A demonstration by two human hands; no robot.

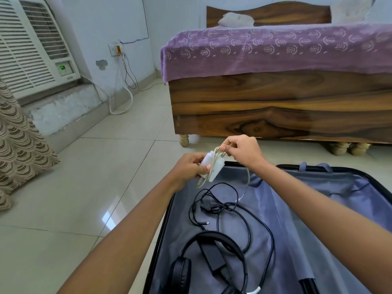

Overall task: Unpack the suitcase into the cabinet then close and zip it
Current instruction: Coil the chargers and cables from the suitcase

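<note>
One open black suitcase with grey lining (pixel 318 209) lies on the tiled floor, holding one pair of black headphones (pixel 182 270), one black power adapter (pixel 212 255) and tangled black cable. The left hand (pixel 188 168) grips one white charger (pixel 212 166); the right hand (pixel 241 149) pinches its pale cord (pixel 247 179).

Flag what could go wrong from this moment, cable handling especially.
1. The left hand holds the white charger while the right hand pinches its pale cable near the prongs. The loose tail hangs down toward the black cable tangle in the suitcase and could snag it when lifted.
2. The black cables loop around the headphones and power brick; pulling one may drag the others.
</note>
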